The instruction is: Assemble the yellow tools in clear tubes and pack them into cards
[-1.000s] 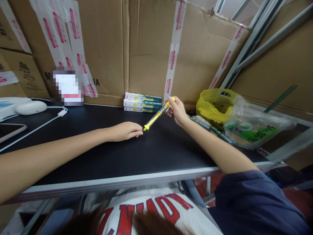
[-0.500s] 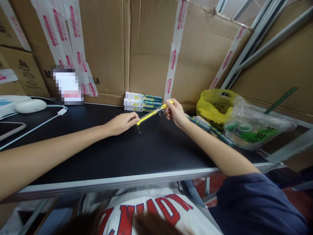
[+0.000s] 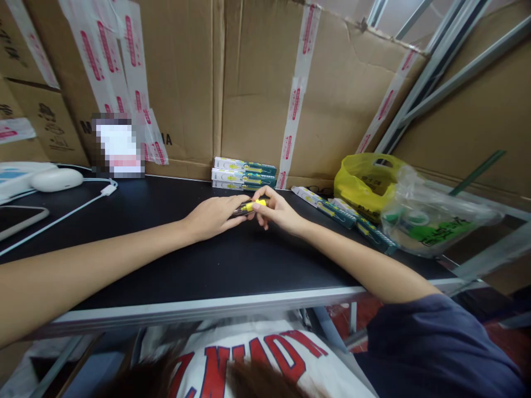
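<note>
Both hands meet over the black table, around a small yellow and clear tool (image 3: 256, 205). My left hand (image 3: 215, 215) is wrapped over the tool's left part, hiding much of it. On the yellow right end, the thumb and fingers of my right hand (image 3: 279, 211) are closed. Just behind the hands, a stack of slim white and green boxes (image 3: 244, 176) lies against the cardboard. More of these slim boxes (image 3: 332, 208) lie at an angle to the right of my right hand.
The black table (image 3: 199, 271) has a pale front edge. At the right are a yellow bag (image 3: 365, 182) and a clear plastic bag (image 3: 440, 221). On the left are a blurred screen (image 3: 120, 146), a white mouse (image 3: 62, 179), a phone (image 3: 20, 221) and a cable. Cardboard (image 3: 257, 83) stands behind.
My right hand has moved left and down, close to my left hand. The tool, earlier stretched long between the hands, now shows only a short part. My left hand covers more of it.
</note>
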Action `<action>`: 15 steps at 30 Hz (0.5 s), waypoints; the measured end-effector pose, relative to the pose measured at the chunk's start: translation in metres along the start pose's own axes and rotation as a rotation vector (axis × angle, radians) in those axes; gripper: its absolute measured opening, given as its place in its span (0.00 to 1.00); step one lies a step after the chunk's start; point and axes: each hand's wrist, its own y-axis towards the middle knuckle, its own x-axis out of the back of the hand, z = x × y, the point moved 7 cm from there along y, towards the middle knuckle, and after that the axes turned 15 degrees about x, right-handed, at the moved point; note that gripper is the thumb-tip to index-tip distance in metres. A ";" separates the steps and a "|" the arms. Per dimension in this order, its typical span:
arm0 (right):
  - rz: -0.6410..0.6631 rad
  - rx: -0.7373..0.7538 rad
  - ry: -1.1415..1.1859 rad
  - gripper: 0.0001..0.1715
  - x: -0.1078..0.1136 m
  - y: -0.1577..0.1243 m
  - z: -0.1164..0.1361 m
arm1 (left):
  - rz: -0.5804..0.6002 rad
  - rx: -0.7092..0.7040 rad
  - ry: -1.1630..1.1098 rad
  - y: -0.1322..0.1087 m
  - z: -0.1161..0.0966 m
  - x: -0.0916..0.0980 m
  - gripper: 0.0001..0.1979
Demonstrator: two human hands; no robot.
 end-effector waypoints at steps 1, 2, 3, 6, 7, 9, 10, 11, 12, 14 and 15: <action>0.022 -0.007 -0.025 0.22 0.002 0.001 0.000 | 0.011 0.014 -0.012 0.000 0.001 -0.001 0.20; 0.038 -0.016 -0.072 0.21 0.007 0.002 -0.001 | 0.016 0.026 -0.017 0.000 0.002 -0.001 0.19; 0.048 -0.028 -0.145 0.20 0.015 0.004 -0.003 | 0.020 0.037 -0.014 -0.001 0.003 -0.001 0.19; -0.051 -0.021 -0.629 0.17 0.069 0.005 -0.003 | 0.045 0.067 0.023 -0.001 0.004 -0.003 0.20; -0.092 -0.032 -0.868 0.16 0.091 0.004 -0.002 | 0.057 0.073 0.033 -0.002 0.005 -0.004 0.20; -0.123 -0.193 -1.319 0.15 0.135 -0.005 -0.007 | 0.080 0.076 0.045 -0.002 0.005 -0.005 0.21; -0.105 -0.284 -1.474 0.17 0.153 -0.011 -0.011 | 0.086 0.078 0.050 -0.002 0.005 -0.006 0.21; -0.081 -0.384 -1.579 0.20 0.169 -0.017 -0.017 | 0.089 0.079 0.053 -0.002 0.006 -0.006 0.21; -0.045 -0.489 -1.642 0.24 0.182 -0.024 -0.025 | 0.090 0.081 0.056 -0.002 0.006 -0.006 0.21; 0.007 -0.607 -1.681 0.27 0.196 -0.034 -0.037 | 0.086 0.088 0.059 -0.001 0.007 -0.005 0.20; 0.019 -0.627 -1.684 0.27 0.199 -0.038 -0.041 | 0.085 0.092 0.061 -0.001 0.008 -0.005 0.20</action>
